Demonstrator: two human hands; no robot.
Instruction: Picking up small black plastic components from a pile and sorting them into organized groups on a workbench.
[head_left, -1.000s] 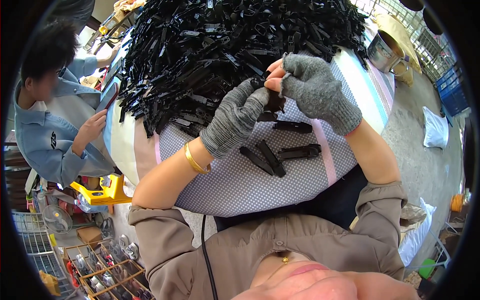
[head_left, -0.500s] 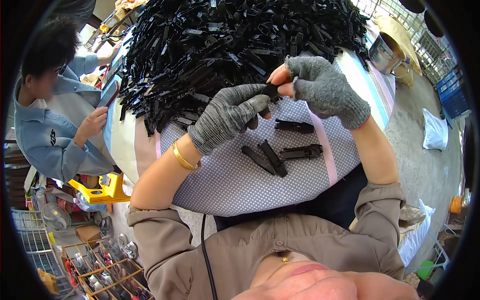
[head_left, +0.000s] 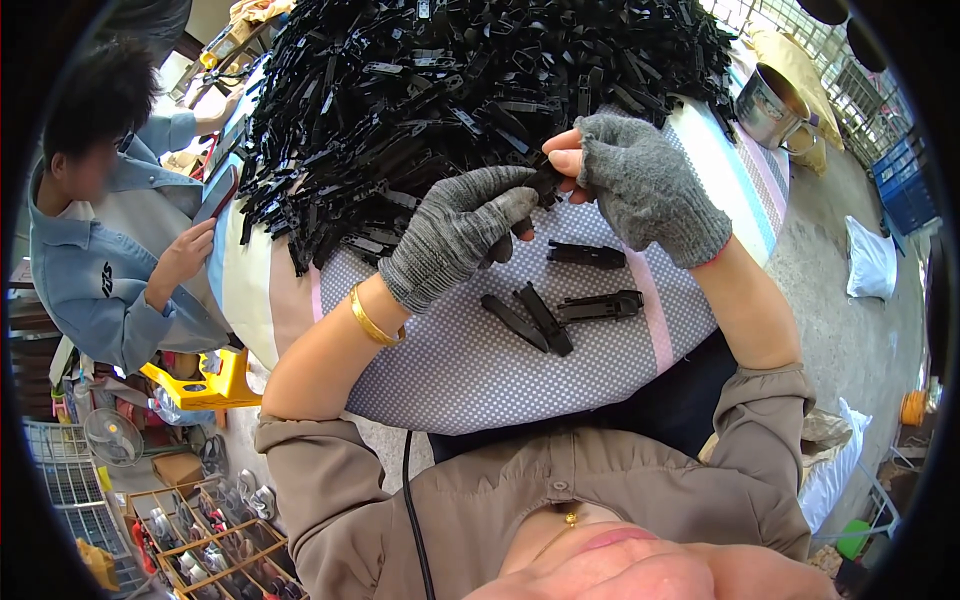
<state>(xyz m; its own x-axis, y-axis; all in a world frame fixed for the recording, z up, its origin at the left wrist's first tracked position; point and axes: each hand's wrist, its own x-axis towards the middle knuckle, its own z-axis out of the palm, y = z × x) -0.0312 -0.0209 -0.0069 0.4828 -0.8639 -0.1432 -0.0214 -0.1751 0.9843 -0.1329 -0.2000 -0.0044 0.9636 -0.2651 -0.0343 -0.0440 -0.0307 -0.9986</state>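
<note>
My left hand (head_left: 450, 232), in a grey knitted glove, pinches a small black plastic part (head_left: 546, 186) between thumb and fingers. On the part's right side, bare fingertips of my right hand (head_left: 648, 185) are closed on it too, out of a fingerless grey glove. Its exact shape is mostly covered by the fingers. Just beyond both hands rises a large heap of slim black plastic parts (head_left: 440, 110). Nearer to me, several similar pieces lie apart on the cloth, among them a long black part (head_left: 586, 255) and a thicker black part (head_left: 600, 305).
A dotted cloth (head_left: 450, 385) with a pink stripe covers the rounded table. At the left a person in a blue jacket (head_left: 90, 260) holds a phone (head_left: 217, 194). A metal pot (head_left: 770, 100) stands at the right edge. Below left are a yellow stool (head_left: 205, 385) and a shoe rack (head_left: 215, 545).
My right fingertips have shifted slightly up and away along the small black part, and the right wrist has turned a little. My left hand stays nearly in place.
</note>
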